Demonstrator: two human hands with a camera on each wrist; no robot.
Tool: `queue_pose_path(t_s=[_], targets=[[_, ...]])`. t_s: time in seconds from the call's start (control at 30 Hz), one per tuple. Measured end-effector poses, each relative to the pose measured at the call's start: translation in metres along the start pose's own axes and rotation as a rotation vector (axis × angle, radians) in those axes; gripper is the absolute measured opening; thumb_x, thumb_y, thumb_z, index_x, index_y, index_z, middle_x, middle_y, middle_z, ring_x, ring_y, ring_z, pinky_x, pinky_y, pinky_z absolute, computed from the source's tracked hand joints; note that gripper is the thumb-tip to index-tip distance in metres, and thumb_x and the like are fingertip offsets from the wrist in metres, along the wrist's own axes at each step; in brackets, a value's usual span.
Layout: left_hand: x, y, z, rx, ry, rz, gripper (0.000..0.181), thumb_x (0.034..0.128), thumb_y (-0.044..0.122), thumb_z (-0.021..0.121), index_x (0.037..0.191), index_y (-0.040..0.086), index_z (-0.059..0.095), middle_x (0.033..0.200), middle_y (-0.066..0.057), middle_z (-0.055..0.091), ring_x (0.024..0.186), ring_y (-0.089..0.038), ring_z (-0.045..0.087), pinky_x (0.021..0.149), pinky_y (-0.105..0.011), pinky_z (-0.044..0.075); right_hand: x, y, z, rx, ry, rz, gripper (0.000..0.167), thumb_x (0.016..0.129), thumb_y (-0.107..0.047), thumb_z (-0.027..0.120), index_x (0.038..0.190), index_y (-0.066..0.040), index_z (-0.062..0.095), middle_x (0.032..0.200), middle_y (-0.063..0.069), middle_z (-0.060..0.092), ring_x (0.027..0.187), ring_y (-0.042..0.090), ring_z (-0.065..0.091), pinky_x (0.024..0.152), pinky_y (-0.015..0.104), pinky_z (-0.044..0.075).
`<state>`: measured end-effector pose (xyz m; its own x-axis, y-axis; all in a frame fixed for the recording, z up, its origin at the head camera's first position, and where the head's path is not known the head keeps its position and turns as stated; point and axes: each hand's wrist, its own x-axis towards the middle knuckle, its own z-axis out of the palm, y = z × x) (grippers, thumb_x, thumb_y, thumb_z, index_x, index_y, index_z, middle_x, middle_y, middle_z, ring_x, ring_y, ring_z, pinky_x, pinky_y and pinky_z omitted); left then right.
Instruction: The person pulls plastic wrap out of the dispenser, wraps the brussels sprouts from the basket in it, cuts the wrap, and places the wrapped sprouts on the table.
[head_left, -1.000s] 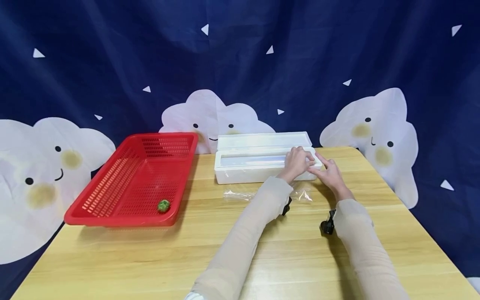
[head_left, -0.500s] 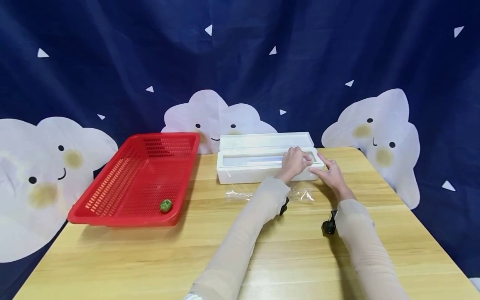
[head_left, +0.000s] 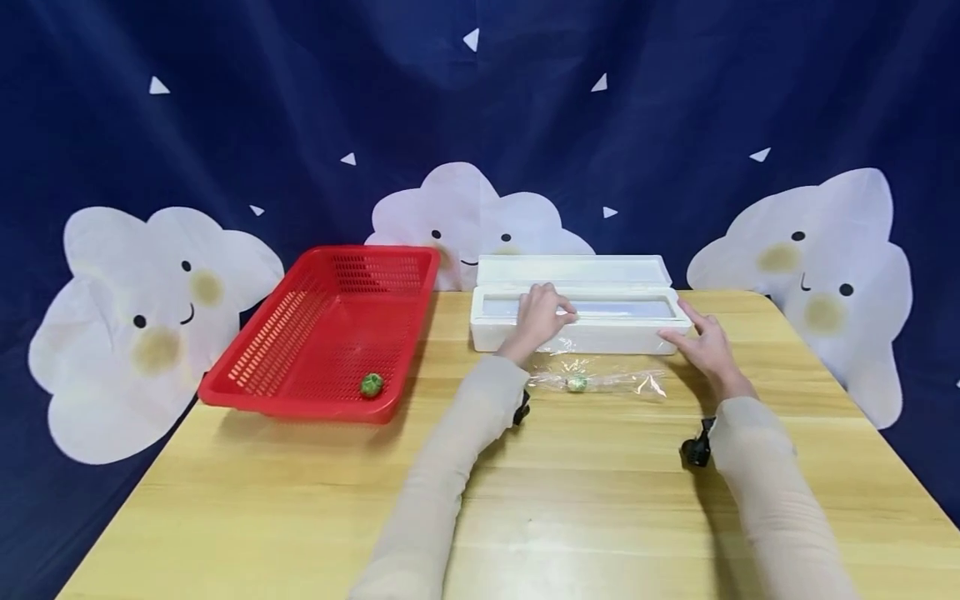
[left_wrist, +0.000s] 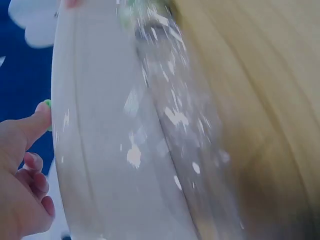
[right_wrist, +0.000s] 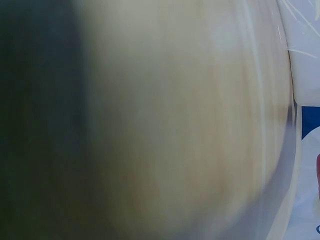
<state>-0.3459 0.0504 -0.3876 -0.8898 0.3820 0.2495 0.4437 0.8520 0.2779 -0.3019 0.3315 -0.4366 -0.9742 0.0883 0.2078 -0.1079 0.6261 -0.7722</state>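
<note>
A long white plastic-wrap dispenser box (head_left: 495, 337) stands at the back of the table with its lid tipped back. My left hand (head_left: 538, 315) is over its front rim near the middle, fingers curled. In the left wrist view, this hand (left_wrist: 22, 170) pinches a small green slider tab (left_wrist: 48, 103) at the box's edge. My right hand (head_left: 708, 343) grips the box's right end between thumb and fingers. Clear plastic film (head_left: 630, 383) hangs from the front onto the table, with a small round green vegetable (head_left: 576, 383) on or under it. The right wrist view is mostly blurred.
A red perforated basket (head_left: 300, 406) stands at the left, holding one small round green vegetable (head_left: 371, 385). A dark blue curtain (head_left: 525, 125) with cloud prints hangs behind the wooden table (head_left: 585, 500).
My left hand has travelled left along the box's front rim, away from my right hand. The vegetable at the film has come into sight. The head view has shifted.
</note>
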Motion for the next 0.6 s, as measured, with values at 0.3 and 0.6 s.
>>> queue_pose_path(t_s=[0.3, 0.6], targets=[[-0.037, -0.055, -0.025, -0.058, 0.102, -0.238, 0.014, 0.0807, 0.032, 0.068, 0.092, 0.026, 0.074, 0.096, 0.001, 0.056, 0.1, -0.019, 0.047, 0.08, -0.033, 0.035, 0.0, -0.002, -0.004, -0.013, -0.002, -0.008, 0.074, 0.083, -0.032, 0.065, 0.142, -0.013, 0.026, 0.116, 0.037, 0.037, 0.096, 0.035, 0.035, 0.085, 0.05, 0.029], [-0.06, -0.074, -0.027, -0.175, 0.231, -0.381, 0.012, 0.0812, 0.023, 0.068, 0.091, 0.021, 0.074, 0.1, -0.006, 0.059, 0.1, -0.025, 0.051, 0.079, -0.034, 0.04, -0.002, -0.003, -0.002, -0.027, -0.071, 0.0, 0.074, 0.086, -0.036, 0.061, 0.144, -0.018, 0.019, 0.121, 0.04, 0.031, 0.106, 0.043, 0.032, 0.091, 0.062, 0.025]])
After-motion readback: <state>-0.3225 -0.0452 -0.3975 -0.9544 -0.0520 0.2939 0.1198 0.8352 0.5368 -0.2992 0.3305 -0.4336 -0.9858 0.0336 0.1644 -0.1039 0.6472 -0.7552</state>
